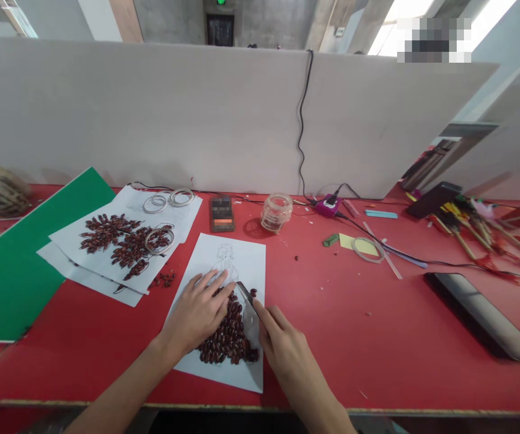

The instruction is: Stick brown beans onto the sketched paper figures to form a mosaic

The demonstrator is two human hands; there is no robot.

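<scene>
A sheet of white paper (251,256) with a line drawing of a figure lies in front of me, its lower part covered by dark red-brown beans (226,337). My left hand (202,310) lies flat on the sheet with its fingers spread, covering part of the drawing and the bean layer's left edge. In my right hand (282,337) is a slim dark metal tool (247,296), its exact kind unclear. The tool's tip points at the drawing, close to my left fingertips. One loose bean (253,292) sits beside the tool.
Left are bean-decorated sheets (101,271), a green board (25,283), tape rings (181,196) and loose beans (164,279). A small dark box (222,215) and glass jar (276,212) stand behind. Right are a purple power adapter (327,206), cables, and a black phone-like slab (481,313).
</scene>
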